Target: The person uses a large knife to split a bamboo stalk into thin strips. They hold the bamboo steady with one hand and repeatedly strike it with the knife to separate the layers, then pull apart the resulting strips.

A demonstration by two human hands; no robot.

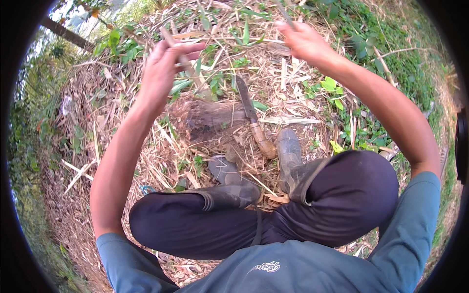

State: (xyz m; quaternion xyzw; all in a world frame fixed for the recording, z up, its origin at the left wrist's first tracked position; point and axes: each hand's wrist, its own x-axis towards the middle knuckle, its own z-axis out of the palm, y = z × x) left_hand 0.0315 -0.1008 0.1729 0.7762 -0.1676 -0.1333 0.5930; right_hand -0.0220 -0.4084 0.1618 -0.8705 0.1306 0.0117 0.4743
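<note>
Both my arms reach forward over the littered ground. My left hand [166, 63] has a slim brownish stick [167, 37] between its thumb and fingers, with some fingers stretched to the right. Farther right, my right hand [307, 45] is closed around a thin greyish strip [285, 14] that points up toward the far edge; whether it is a stick or a blade I cannot tell. Below and between the hands lies a machete [246, 101], its dark blade toward the far side and its curved wooden handle toward me. It rests beside the end of a short log [210, 119].
My rubber boots [290, 152] stand just this side of the log, knees spread wide. Dry strips and chips [288, 119] cover the ground. Green plants [332, 90] grow at the right, and leafy stems [115, 41] rise at the far left.
</note>
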